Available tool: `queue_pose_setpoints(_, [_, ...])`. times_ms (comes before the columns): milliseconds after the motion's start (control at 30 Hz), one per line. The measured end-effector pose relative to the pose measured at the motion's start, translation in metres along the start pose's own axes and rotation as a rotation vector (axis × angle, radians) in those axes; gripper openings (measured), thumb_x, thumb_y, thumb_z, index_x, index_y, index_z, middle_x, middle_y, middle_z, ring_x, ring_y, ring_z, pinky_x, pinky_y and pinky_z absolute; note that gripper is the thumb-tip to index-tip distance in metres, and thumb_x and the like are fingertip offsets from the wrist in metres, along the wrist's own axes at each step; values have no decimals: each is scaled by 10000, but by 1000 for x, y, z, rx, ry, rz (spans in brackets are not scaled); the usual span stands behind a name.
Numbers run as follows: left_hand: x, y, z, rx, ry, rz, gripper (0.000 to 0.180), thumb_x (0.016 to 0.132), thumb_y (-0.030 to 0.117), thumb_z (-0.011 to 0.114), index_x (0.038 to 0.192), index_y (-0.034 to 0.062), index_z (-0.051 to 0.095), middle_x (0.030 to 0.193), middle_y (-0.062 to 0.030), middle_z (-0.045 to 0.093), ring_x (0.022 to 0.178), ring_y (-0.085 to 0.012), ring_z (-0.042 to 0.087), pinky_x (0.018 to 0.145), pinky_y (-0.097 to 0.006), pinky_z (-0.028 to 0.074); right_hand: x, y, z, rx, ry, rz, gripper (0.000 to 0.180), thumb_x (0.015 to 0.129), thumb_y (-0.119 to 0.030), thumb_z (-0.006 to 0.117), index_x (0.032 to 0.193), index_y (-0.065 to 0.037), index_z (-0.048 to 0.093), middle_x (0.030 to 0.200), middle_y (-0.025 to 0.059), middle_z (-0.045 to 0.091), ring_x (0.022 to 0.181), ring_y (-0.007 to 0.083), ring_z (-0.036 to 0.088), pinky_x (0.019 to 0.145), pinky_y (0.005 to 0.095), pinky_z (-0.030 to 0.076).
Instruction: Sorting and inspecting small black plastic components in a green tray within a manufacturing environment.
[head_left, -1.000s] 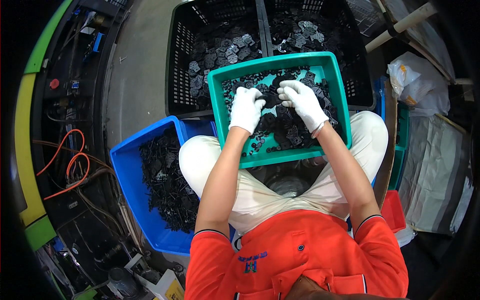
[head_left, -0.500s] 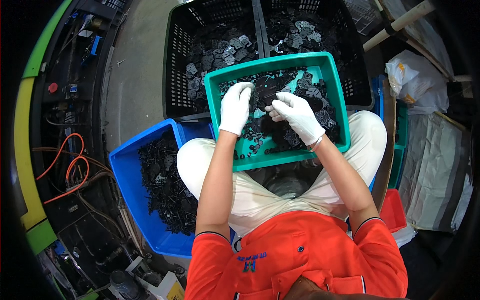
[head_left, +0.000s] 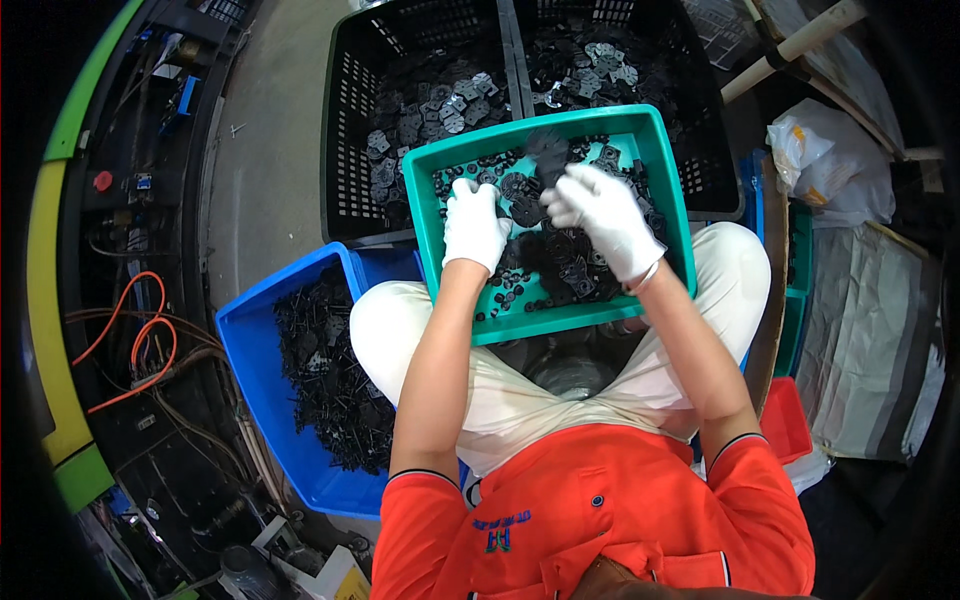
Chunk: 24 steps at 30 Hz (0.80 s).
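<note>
Sorting dark metal parts (head_left: 560, 262) in green tray (head_left: 452, 158) — left hand (head_left: 474, 226), right hand (head_left: 602, 214).

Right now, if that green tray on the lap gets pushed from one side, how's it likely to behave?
The green rectangular plastic tray rests on the person's thighs, not on a flat surface, so it would probably tilt rather than slide. The small dark flat metal parts lie loose in it, so they would likely shift toward the low side. Both white-gloved hands, left hand and right hand, are inside, which may steady it.

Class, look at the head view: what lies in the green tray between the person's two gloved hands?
In the head view, dark flat metal parts lie heaped on the green tray floor between the left hand and right hand; no bare gap shows there.
</note>
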<state>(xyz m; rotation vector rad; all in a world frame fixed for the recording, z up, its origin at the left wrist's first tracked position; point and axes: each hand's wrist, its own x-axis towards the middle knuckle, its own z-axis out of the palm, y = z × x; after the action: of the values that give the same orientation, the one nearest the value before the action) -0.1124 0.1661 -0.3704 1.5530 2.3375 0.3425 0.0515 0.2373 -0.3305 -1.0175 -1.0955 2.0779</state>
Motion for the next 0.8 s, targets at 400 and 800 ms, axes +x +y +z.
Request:
queue_pose_setpoints(400, [12,4,13,-274,19,305,451,700,82,684,1125,72,536,1144,-137,519,998,-337,539,833,-365,452,37,5,-37,-845,29,-182,275,817,-173,578,1060,-43,577,948,129,617,801,216,602,690,325,495])
queue_pose_setpoints(800, [11,17,-6,-762,9,350,444,698,-23,620,1127,76,560,1127,-103,542,706,-195,570,675,-282,486,32,12,-27,-721,-106,-23,268,860,-263,552,876,4,574,732,78,581,644,129,537,631,265,468])
